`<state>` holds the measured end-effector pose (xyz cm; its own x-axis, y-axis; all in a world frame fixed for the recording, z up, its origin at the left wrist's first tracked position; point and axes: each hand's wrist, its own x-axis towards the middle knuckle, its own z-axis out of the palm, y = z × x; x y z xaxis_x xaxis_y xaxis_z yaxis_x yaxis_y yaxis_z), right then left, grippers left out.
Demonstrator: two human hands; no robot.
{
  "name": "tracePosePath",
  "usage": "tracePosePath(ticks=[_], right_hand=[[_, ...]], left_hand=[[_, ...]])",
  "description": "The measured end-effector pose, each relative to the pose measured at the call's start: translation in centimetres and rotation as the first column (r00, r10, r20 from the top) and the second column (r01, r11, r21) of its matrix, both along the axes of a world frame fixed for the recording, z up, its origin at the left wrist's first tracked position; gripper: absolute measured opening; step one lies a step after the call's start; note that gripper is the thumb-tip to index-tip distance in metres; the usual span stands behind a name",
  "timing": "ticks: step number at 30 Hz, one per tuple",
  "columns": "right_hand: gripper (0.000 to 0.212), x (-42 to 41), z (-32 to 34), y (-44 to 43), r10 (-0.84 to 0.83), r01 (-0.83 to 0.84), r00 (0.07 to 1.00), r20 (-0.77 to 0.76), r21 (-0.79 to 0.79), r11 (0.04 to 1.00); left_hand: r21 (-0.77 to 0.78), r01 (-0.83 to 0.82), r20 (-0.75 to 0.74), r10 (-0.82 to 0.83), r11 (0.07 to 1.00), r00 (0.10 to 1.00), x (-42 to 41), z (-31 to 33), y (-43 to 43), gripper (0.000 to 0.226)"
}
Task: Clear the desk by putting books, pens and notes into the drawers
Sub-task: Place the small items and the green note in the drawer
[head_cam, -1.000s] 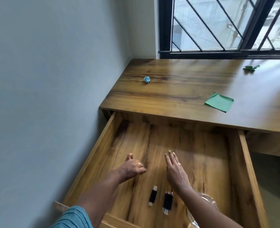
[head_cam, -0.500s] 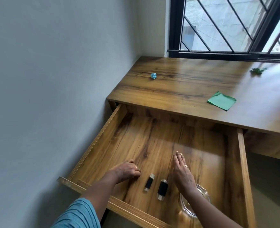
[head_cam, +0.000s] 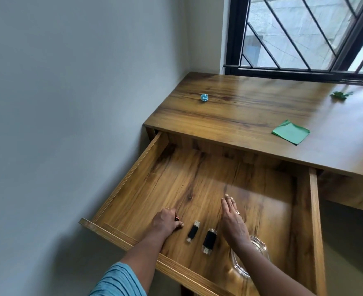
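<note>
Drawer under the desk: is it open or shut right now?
Open, pulled far out. The drawer shows its bare wooden floor from above, with two black USB sticks and a glass dish lying in it.

The drawer [head_cam: 133, 174] stands pulled out at lower centre. Inside it, the left hand [head_cam: 165, 221] curls round a small dark object [head_cam: 177, 218]. The right hand [head_cam: 233, 223] is held with straight fingers. Between them lie a slim USB stick [head_cam: 193, 231] and a thicker USB stick [head_cam: 209, 240]. A glass dish [head_cam: 261, 251] sits under the right wrist. On the tabletop [head_cam: 240, 116] above lie a green note [head_cam: 290, 131] and a blue paper ball [head_cam: 204, 97].
</note>
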<state>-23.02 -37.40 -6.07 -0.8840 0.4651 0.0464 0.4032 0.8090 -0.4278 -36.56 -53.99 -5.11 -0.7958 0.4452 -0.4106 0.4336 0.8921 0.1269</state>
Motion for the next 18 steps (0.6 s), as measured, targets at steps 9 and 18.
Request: tracePosePath(ticks=[9,18], right_hand=[[0.055,1.2,0.2,1.0,-0.019,0.018,1.000,0.023,0.045,0.999],[0.052,1.3,2.0,3.5,-0.070,0.073,0.997,-0.034,0.087,0.994]], left_hand=[[0.048,-0.187,0.059,0.185,0.981,0.981,1.9,0.6,-0.3,0.037],[0.080,-0.275,-0.003,0.276,0.958,0.961,1.7,2.9,1.1,0.034]])
